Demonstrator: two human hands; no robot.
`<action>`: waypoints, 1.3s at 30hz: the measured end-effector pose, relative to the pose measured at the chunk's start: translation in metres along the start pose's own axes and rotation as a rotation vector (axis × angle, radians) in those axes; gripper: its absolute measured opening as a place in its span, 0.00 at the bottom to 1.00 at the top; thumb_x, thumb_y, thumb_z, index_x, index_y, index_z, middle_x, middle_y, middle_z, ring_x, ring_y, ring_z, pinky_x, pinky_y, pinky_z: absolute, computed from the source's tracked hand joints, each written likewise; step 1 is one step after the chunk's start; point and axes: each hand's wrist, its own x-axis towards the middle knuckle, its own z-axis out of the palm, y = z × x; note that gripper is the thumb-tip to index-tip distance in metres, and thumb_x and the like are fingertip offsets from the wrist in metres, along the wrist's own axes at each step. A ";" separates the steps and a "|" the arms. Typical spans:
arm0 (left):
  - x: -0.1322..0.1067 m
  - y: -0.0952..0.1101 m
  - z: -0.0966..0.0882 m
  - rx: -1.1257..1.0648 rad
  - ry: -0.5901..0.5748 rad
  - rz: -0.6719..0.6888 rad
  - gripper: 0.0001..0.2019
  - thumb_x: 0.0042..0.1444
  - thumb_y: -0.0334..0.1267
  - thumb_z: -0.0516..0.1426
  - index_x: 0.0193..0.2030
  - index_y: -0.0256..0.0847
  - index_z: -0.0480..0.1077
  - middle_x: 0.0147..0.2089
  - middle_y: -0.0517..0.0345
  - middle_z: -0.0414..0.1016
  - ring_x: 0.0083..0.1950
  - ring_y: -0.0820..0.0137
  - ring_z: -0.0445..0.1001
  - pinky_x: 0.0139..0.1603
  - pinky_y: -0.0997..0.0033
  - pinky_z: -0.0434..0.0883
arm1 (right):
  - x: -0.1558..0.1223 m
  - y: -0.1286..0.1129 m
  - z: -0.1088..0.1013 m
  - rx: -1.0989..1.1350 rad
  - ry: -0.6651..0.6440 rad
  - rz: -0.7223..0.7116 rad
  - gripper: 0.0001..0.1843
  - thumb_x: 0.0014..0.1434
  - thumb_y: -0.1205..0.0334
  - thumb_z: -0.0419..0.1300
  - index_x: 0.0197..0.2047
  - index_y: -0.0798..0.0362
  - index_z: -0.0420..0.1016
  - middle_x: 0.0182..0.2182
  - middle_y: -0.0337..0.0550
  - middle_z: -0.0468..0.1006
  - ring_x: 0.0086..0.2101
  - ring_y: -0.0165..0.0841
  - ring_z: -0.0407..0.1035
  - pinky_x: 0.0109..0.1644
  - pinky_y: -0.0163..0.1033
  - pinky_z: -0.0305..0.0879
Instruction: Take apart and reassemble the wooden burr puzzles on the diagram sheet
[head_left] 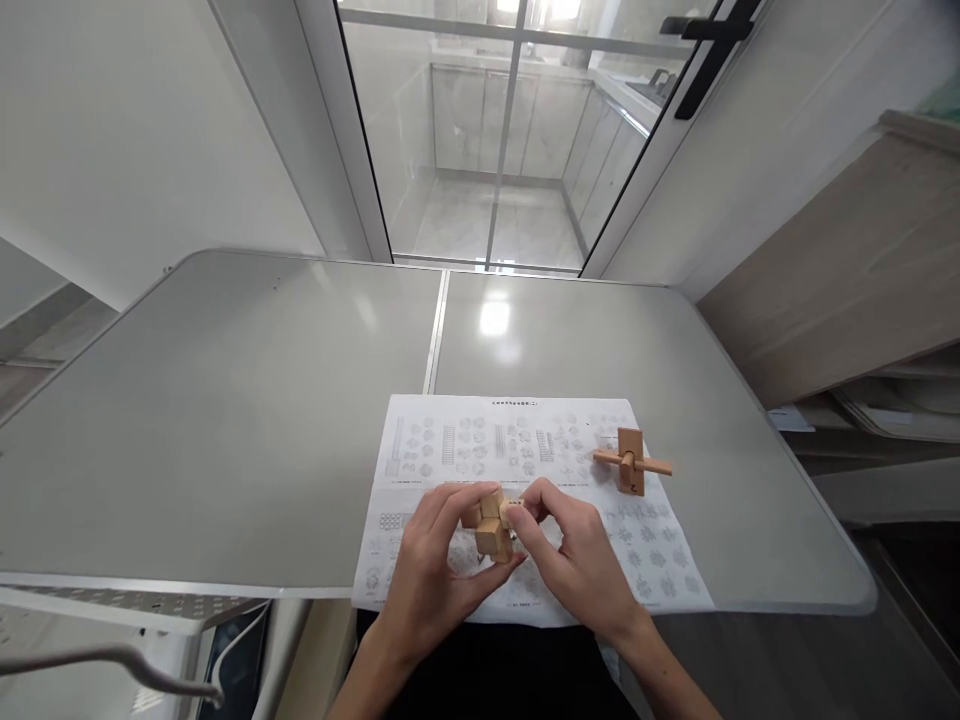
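A wooden block puzzle (491,525), made of several interlocked light-wood pieces, is held just above a printed instruction sheet (525,440). My left hand (427,585) wraps round its left and lower side. My right hand (574,555) pinches its right side with fingertips on a small piece. A second wooden piece set (631,462), a flat block crossed by a thin stick, lies on the sheet to the right, apart from both hands.
The sheet lies at the near edge of a grey folding table (225,420) with a seam (435,330) down its middle. A glass door (502,130) stands behind it. Wooden shelving (847,270) is at the right.
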 end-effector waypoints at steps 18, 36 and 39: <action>0.001 0.004 -0.008 -0.178 -0.080 -0.140 0.33 0.49 0.36 0.76 0.59 0.51 0.69 0.51 0.59 0.80 0.49 0.64 0.80 0.50 0.65 0.78 | 0.002 0.000 0.003 0.066 -0.036 0.096 0.21 0.73 0.51 0.57 0.29 0.49 0.60 0.24 0.33 0.65 0.26 0.30 0.61 0.32 0.36 0.60; -0.002 -0.007 -0.008 -0.325 -0.082 -0.359 0.33 0.45 0.43 0.77 0.58 0.49 0.74 0.56 0.52 0.81 0.53 0.56 0.81 0.49 0.58 0.83 | 0.010 0.003 -0.003 0.185 -0.178 0.149 0.24 0.76 0.47 0.53 0.28 0.49 0.61 0.23 0.34 0.65 0.26 0.30 0.60 0.32 0.37 0.59; 0.000 -0.013 0.003 -0.303 -0.028 -0.412 0.30 0.50 0.45 0.74 0.60 0.49 0.73 0.54 0.54 0.80 0.49 0.60 0.81 0.43 0.63 0.83 | 0.013 0.007 0.003 0.211 -0.170 0.180 0.22 0.75 0.46 0.54 0.31 0.49 0.64 0.25 0.35 0.67 0.27 0.31 0.62 0.32 0.36 0.61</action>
